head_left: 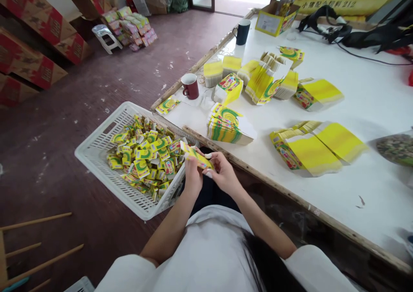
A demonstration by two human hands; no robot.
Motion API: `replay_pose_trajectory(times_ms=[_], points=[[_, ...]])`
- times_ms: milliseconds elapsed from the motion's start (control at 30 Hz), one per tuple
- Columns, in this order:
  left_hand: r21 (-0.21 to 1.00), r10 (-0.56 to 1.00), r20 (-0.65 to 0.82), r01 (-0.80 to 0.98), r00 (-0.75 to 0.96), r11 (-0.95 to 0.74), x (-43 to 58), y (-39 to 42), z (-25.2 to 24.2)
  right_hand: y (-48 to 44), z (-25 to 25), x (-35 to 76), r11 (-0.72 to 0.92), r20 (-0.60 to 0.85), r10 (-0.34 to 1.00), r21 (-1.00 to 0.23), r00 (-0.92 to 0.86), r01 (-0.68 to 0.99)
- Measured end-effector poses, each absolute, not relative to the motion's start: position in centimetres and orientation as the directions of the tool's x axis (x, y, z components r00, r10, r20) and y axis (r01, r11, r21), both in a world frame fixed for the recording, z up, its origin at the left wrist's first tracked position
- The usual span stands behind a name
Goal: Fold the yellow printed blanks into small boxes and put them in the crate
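Over my lap, between the basket and the table edge, both hands grip one small yellow printed carton (197,155). My left hand (192,175) wraps its near-left side, while the thumb and fingers of my right hand (222,171) pinch its right end. Whether the carton is flat or folded open I cannot tell. To the left, a white plastic basket (97,165) holds a heap of small yellow-green cartons (142,154). Just beyond my hands on the table stands a fanned stack of flat cartons (224,126).
On the white table (325,193) are more carton stacks (267,79), a maroon mug (190,87), a dark mug (242,32), a yellow display box (274,21) and black straps (342,32). A wooden strip (284,184) edges it. Red-brown boxes (41,29) stand on the floor.
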State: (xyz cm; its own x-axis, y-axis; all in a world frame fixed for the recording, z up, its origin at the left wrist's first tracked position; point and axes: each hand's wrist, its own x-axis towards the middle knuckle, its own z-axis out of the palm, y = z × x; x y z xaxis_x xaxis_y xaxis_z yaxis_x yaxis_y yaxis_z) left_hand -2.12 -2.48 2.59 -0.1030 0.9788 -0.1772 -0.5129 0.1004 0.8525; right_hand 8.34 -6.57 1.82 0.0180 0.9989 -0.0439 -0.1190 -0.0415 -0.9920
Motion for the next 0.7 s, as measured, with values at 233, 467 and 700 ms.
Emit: replay_pose_trajectory(times_ms=[233, 467, 700], points=[[0.921, 0.982, -0.167, -0.371, -0.092, 0.122, -3.8, -2.1, 2.9, -5.9, 2.2, 11.7, 0.060, 0.057, 0.994, -0.998, 0.091, -0.031], [0.973, 0.936, -0.165, -0.103, 0.311, 0.206, -8.1, -0.2, 6.2, -7.0, 4.3, 13.9, 0.376, 0.349, 0.923, -0.719, -0.164, 0.584], [0.895, 0.906, -0.106, 0.437, 0.409, -0.093, -5.5, -3.0, 4.9, -7.4, 3.4, 11.2, 0.133, 0.345, 0.889, -0.824, 0.301, 0.551]])
